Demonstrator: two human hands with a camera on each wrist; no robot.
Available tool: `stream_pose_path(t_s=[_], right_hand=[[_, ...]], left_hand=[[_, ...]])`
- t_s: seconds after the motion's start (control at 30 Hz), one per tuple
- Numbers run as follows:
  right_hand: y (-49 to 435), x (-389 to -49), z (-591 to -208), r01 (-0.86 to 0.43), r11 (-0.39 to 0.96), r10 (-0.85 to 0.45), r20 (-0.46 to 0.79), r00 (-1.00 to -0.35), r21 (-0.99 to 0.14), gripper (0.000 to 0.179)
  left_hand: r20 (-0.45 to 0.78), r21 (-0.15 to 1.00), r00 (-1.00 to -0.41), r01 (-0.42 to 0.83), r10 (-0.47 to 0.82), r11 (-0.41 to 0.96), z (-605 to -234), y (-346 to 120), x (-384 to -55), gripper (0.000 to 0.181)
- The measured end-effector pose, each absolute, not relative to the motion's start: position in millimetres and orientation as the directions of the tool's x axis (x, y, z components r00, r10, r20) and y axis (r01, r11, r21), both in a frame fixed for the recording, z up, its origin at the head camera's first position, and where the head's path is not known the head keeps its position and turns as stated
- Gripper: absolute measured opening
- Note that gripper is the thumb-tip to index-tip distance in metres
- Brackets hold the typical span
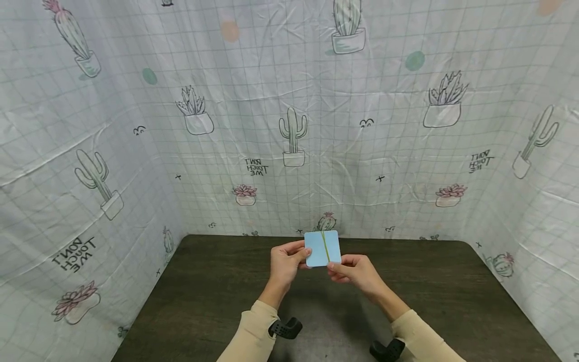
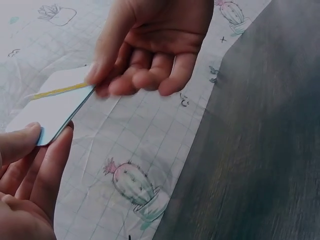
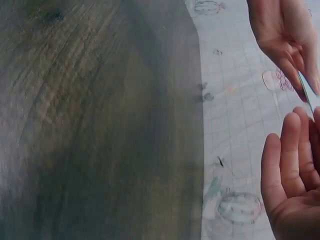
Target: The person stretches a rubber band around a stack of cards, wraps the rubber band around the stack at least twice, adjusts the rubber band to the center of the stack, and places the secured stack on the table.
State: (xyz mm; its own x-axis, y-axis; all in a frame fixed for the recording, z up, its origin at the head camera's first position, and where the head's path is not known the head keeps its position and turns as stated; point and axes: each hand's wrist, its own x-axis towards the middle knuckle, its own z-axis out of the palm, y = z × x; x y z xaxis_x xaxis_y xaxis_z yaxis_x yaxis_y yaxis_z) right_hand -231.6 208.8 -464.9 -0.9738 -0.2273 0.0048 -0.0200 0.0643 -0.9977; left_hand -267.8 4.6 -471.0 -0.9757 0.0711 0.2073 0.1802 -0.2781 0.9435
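Note:
A light blue square card [image 1: 315, 254] with rounded corners is held up above the table, its flat face toward the head camera. Across it, near the middle, runs a thin yellow-green rubber band [image 1: 325, 245]. My left hand [image 1: 284, 265] pinches the card's left side, thumb on the face and fingers behind. At the lower edge my right hand [image 1: 360, 274] pinches the band's end, its thumb tip touching the card there. Whether it grips the card too I cannot tell. In the right wrist view only a sliver of the card [image 3: 309, 92] shows.
Below the hands lies a dark wood-grain table [image 1: 217, 281]. A pale grid-patterned cloth [image 1: 316, 110] with cactus drawings hangs behind the table and along both sides. Black straps [image 1: 286, 328] sit on both wrists over beige sleeves.

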Motion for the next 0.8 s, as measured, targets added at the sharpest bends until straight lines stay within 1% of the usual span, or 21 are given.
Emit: stream_pose_path(t_s=[0.2, 0.37, 0.57, 0.7, 0.8], right_hand=[[198, -230, -462, 0.001, 0.040, -0.203, -0.009, -0.979, -0.999, 0.034], [198, -229, -462, 0.037, 0.016, -0.211, -0.039, -0.977, -0.999, 0.034], [193, -230, -466, 0.056, -0.024, -0.223, -0.050, -0.973, -0.998, 0.032], [198, -231, -464, 0.061, 0.008, -0.232, -0.061, -0.971, -0.998, 0.035], [205, -234, -457, 0.059, 0.029, -0.162, -0.063, -0.985, -0.998, 0.038]], left_hand=[[0.195, 0.940, -0.978, 0.164, 0.075, -0.297, -467, 8, -266, 0.026], [0.182, 0.938, -0.982, 0.155, 0.060, -0.310, -468, 12, -266, 0.026], [0.194, 0.937, -0.977, 0.157, 0.088, -0.312, -468, 15, -265, 0.026], [0.193, 0.941, -0.977, 0.157, 0.095, -0.300, -469, 13, -266, 0.026], [0.190, 0.949, -0.976, 0.155, 0.107, -0.275, -469, 10, -266, 0.026]])
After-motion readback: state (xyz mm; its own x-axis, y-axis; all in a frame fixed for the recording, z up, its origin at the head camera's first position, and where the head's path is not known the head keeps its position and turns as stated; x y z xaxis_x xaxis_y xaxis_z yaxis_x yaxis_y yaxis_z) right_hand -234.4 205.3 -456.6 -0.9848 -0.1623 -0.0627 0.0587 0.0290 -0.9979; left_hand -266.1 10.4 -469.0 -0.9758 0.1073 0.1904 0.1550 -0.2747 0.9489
